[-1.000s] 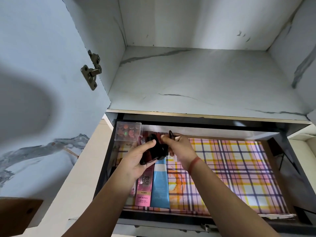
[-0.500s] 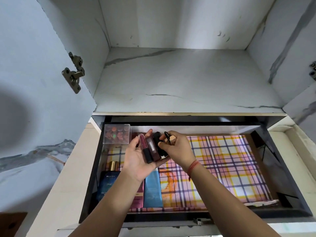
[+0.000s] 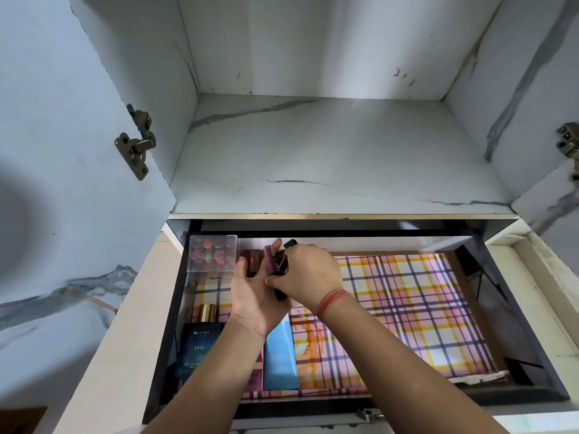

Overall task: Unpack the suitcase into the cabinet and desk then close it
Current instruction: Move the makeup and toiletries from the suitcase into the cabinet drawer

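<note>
Now the left hand [image 3: 257, 297] cups upright-pointing tubes [image 3: 271, 260]; the right hand [image 3: 308, 274], just right, pinches one over the drawer [image 3: 438, 399].

A plaid paper liner [image 3: 407, 308] in pink, yellow and purple lies beneath the right hand [image 3: 310, 274] and spreads away to its right, with an orange stain [image 3: 308, 336] just below that hand. A bronze hinge [image 3: 136, 145] sits well up-left of the left hand [image 3: 257, 296]; a second hinge [image 3: 568, 142] sits far up-right.
</note>
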